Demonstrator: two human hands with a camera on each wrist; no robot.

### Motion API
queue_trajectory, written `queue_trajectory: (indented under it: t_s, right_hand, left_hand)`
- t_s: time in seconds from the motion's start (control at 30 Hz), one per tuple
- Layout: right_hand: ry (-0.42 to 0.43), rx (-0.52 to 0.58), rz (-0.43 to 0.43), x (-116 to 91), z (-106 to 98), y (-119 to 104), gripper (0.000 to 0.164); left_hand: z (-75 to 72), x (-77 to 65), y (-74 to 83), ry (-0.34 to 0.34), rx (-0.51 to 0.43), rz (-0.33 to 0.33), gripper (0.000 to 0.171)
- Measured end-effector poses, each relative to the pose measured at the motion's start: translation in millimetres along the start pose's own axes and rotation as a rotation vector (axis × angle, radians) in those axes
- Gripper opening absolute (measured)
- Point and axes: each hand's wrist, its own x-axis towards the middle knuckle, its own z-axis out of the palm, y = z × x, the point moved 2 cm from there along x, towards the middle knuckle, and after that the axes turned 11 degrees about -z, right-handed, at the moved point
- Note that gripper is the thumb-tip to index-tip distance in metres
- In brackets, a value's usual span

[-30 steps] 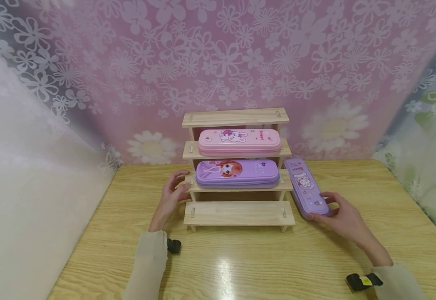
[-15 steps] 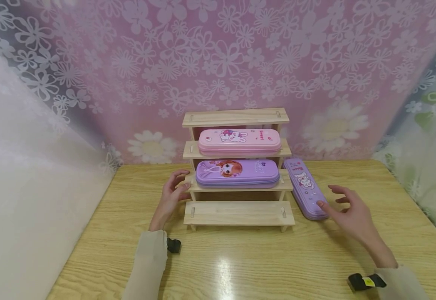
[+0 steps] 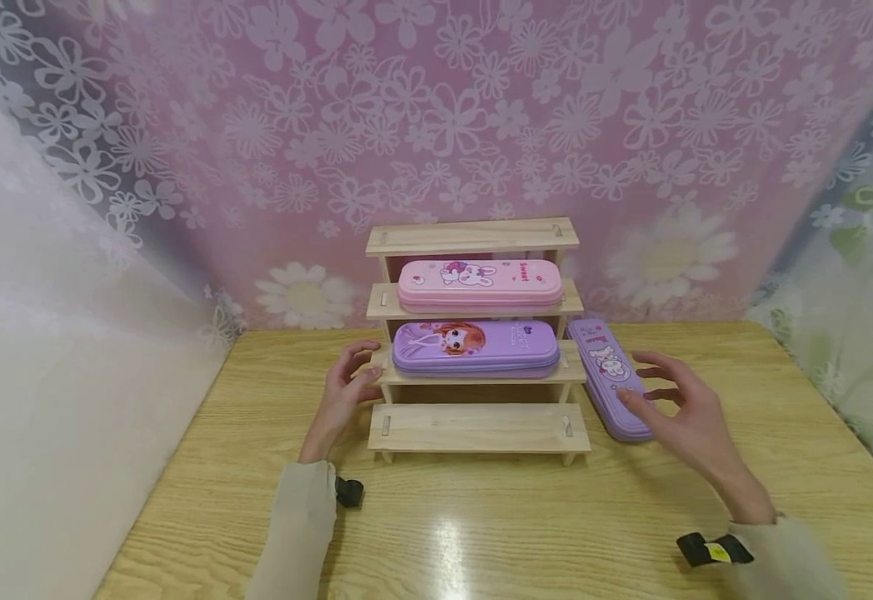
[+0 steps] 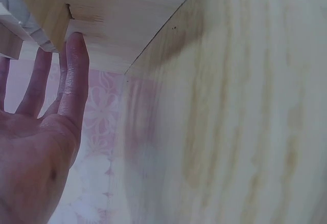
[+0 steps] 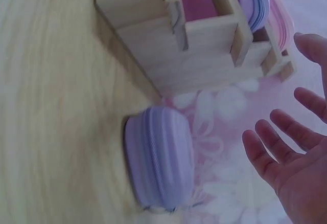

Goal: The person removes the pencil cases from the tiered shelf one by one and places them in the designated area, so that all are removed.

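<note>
A stepped wooden shelf [image 3: 474, 429] stands on the table. My left hand [image 3: 344, 387] is at its left end, fingertips right at the second tier's edge; in the left wrist view the fingers extend straight up along the wood. On that tier lies a purple pencil case [image 3: 476, 346] with a doll print, and one tier higher a pink pencil case [image 3: 479, 283] with a rabbit. Another purple pencil case [image 3: 603, 367] lies lengthwise on the table against the shelf's right side. My right hand [image 3: 695, 417] hovers over its near end, fingers spread and holding nothing.
The wood-grain table [image 3: 451, 525] meets a pink flowered cloth [image 3: 436, 125] behind the shelf. A pale panel [image 3: 69, 333] borders the left side, and a leafy cloth [image 3: 867, 333] the right. The shelf's top tier [image 3: 474, 237] is bare wood.
My right hand has let go of the purple pencil case on the table, drawn back to the right, then come back over it. The left hand has stayed at the shelf.
</note>
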Motion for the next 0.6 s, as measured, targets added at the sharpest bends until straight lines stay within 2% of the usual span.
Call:
queue_trajectory:
  t_s: [0.27, 0.6]
  right_hand:
    - [-0.014, 0.055, -0.098, 16.2, 17.7, -9.4, 0.063]
    - [-0.014, 0.059, -0.189, 39.3, 34.9, -22.1, 0.063]
  left_hand:
    - [-1.3, 2.5, -3.2, -0.002, -0.002, -0.003, 0.04]
    - [0.4, 1.6, -1.6, 0.002, -0.012, 0.003, 0.04]
